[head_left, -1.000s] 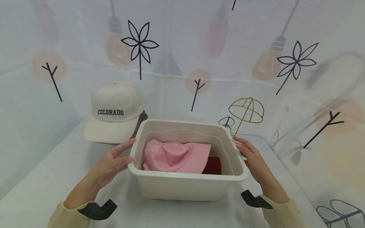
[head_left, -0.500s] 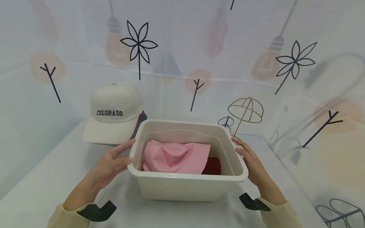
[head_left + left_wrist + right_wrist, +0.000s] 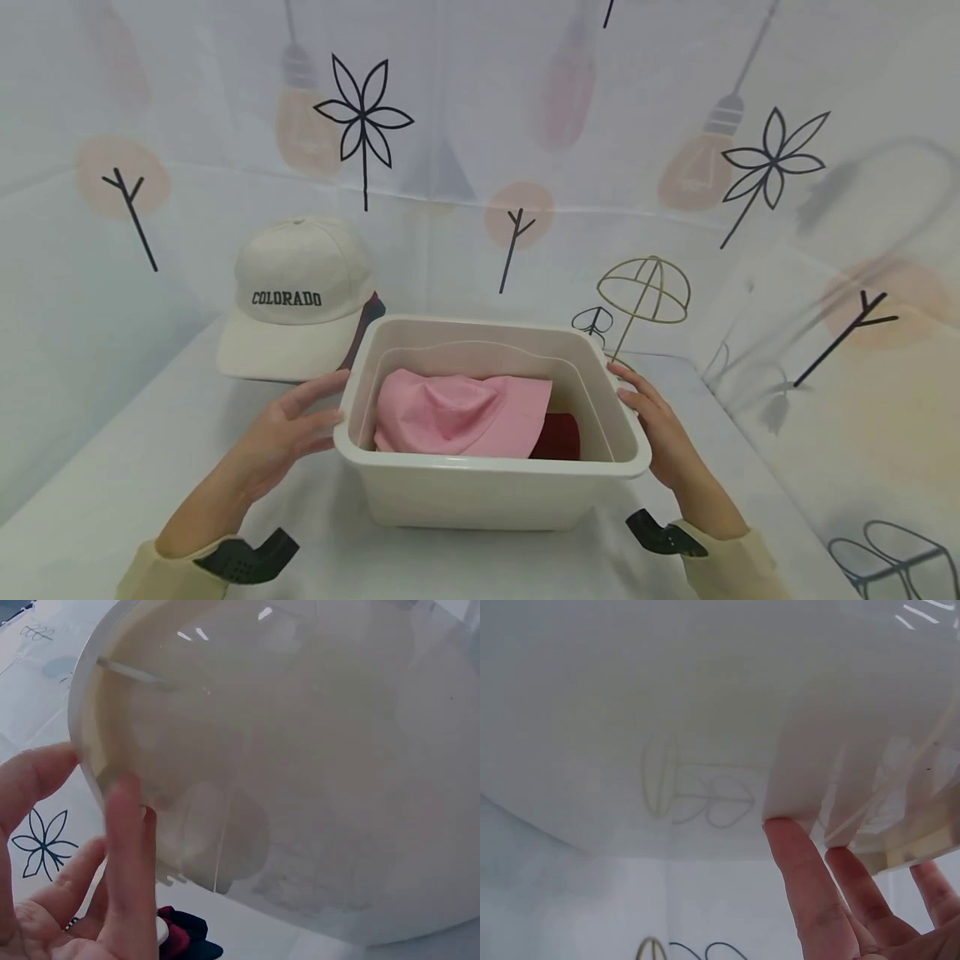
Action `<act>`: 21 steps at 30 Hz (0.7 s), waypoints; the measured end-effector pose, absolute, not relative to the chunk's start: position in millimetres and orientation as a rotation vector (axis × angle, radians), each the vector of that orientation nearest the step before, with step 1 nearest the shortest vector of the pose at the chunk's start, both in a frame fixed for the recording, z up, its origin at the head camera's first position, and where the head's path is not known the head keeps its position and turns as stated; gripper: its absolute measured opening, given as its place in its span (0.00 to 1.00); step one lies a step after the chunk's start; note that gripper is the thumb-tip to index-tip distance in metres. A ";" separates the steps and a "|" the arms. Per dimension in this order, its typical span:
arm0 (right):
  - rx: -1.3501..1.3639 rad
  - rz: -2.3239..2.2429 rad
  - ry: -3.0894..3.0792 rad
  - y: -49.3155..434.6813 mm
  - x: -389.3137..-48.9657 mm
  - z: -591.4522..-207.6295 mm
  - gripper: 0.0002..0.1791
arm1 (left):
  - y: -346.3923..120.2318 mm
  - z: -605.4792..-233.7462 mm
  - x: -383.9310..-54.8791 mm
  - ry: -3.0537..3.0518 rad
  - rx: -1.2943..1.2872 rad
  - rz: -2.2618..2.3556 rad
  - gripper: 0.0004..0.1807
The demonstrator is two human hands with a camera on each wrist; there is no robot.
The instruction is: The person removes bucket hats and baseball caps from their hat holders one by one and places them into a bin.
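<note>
A white plastic bin [image 3: 480,496] stands on the table between my hands. In it lies a pink cap [image 3: 457,412] over a dark red item [image 3: 561,437] that is mostly hidden. My left hand [image 3: 281,433] is at the bin's left rim with fingers extended. The left wrist view has one fingertip against the rim of the bin [image 3: 315,765]; whether the others touch is unclear. On the other side, my right hand [image 3: 663,429] rests its fingertips on the bin's right side. Those straight fingers [image 3: 806,877] also touch the glossy wall in the right wrist view.
Behind my left hand, a cream cap [image 3: 300,267] lettered COLORADO sits at the back left. A dark blue and red item [image 3: 367,325] shows partly between it and the bin. A printed cloth backdrop [image 3: 450,150] rises behind the white table [image 3: 465,567].
My left hand has shifted slightly left, and its fingers have eased off the rim a little. The right hand has moved slightly with its fingertips still at the bin's side. The bin's contents look unchanged.
</note>
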State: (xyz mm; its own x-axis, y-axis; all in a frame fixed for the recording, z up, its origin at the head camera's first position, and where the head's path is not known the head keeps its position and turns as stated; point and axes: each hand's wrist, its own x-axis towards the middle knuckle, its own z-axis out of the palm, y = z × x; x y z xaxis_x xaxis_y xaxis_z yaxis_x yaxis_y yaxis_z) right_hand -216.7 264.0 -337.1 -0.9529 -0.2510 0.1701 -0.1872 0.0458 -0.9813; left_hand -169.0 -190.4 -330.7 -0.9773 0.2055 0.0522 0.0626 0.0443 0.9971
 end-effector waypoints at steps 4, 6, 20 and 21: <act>-0.455 -2.088 2.241 263.8 -216.9 -337.5 0.23 | -194.7 -332.5 -167.7 2.260 0.193 2.081 0.32; -0.457 -2.090 2.242 263.7 -216.9 -337.6 0.23 | -197.2 -333.6 -167.0 2.305 0.175 2.074 0.31; -0.524 -2.070 2.239 264.1 -215.5 -338.8 0.24 | -218.7 -326.6 -161.8 2.838 0.181 1.851 0.28; -0.522 -2.070 2.239 264.2 -215.3 -338.9 0.24 | -220.3 -326.4 -162.1 2.882 0.167 1.822 0.28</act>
